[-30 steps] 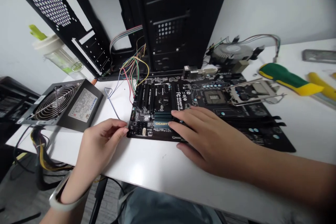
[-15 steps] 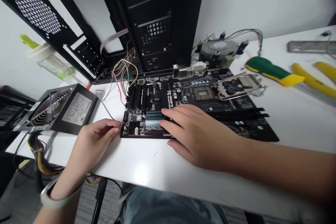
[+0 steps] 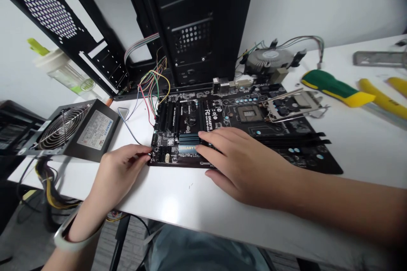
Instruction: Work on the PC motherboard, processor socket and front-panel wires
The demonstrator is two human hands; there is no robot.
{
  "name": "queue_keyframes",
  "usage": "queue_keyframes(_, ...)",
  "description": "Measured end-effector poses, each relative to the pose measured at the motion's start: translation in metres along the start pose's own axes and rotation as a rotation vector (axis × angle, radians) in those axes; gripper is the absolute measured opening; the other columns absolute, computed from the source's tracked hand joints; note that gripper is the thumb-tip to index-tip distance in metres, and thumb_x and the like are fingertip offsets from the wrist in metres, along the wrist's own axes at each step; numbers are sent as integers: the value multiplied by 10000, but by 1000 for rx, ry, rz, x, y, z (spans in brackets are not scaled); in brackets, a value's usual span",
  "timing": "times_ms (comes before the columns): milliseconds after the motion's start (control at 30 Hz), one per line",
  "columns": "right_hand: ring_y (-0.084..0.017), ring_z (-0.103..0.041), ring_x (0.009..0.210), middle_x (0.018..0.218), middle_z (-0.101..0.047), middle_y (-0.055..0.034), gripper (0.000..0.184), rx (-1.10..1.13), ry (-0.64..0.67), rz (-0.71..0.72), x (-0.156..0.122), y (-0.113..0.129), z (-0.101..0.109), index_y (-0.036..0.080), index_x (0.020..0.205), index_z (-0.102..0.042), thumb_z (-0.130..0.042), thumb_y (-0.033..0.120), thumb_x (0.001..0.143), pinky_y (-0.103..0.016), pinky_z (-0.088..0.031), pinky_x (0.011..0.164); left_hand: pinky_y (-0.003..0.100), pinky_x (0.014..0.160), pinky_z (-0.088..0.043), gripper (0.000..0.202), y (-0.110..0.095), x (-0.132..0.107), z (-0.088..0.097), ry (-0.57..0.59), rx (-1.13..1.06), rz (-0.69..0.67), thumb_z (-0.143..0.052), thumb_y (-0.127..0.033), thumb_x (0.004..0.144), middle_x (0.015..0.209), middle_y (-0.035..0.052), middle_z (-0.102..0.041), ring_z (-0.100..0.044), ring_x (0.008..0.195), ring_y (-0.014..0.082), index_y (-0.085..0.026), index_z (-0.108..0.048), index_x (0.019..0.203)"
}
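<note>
The black motherboard (image 3: pixel 224 114) lies flat on the white table. At its front left corner my left hand (image 3: pixel 122 173) is closed in a pinch on the end of a thin blue-and-white wire (image 3: pixel 129 127); the tip of the wire is hidden by the fingers. My right hand (image 3: pixel 244 163) holds nothing. Its fingers are stretched out, with fingertips on the blue heatsink (image 3: pixel 187 138) and the thumb at the board's front edge. Red, green and yellow wires (image 3: pixel 154 80) run from the black computer case (image 3: pixel 203 4) to the board's left edge.
A power supply (image 3: pixel 97 129) stands left, its cable bundle (image 3: pixel 49 190) hanging over the table edge. Behind it is a clear cup (image 3: pixel 68 74). A CPU cooler (image 3: pixel 269 61), a green-and-yellow screwdriver (image 3: pixel 337 87) and yellow-handled tool (image 3: pixel 381 95) lie at right.
My left fingertips have moved slightly right, from beside the board's corner onto its edge, with the wire. My right hand stays on the heatsink. The whole view has shifted a little.
</note>
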State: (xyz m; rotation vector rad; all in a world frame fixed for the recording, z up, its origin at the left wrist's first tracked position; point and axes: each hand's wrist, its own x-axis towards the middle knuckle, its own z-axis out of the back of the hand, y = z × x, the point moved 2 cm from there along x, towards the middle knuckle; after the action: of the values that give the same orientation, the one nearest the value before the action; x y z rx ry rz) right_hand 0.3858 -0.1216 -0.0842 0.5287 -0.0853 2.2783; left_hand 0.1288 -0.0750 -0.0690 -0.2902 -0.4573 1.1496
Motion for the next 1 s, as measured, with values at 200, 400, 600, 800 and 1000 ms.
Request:
queue_keyframes(200,-309,-607,992,1183,-636,-209,294,-4,1,-2,1,0,0,81,1047,-672,-526,270,875,-467,-501,845,258,623,-518,241,-2,1,1,19,60,-26,-565,-384,826,777,36,-743,-668,638,166,-198,-718,827)
queue_keyframes(400,-312,-605,984,1181,-631,-215,290,3,4,3,1,-1,-1,78,1044,-666,-516,259,875,-469,-501,837,237,532,-434,280,-8,4,2,46,40,103,-539,-426,804,694,18,-718,-617,564,151,-197,-696,768)
queue_keyframes(600,-319,-602,975,1177,-628,-218,282,23,3,3,0,-1,-1,79,1033,-663,-517,261,874,-470,-505,813,243,510,-389,320,-8,7,-1,74,10,181,-528,-462,782,624,14,-676,-555,516,141,-189,-682,721)
queue_keyframes(800,-321,-604,972,1181,-626,-224,284,28,-3,1,0,0,-1,73,1035,-662,-524,260,873,-470,-507,797,241,536,-404,299,-10,8,0,61,4,158,-538,-445,776,634,11,-682,-578,540,142,-192,-675,698)
queue_keyframes(1000,-320,-602,982,1185,-623,-223,287,33,16,-4,0,0,-1,73,1043,-660,-518,259,876,-464,-506,792,242,545,-442,280,-10,8,-1,48,-13,125,-549,-430,785,658,17,-703,-609,562,155,-196,-678,704)
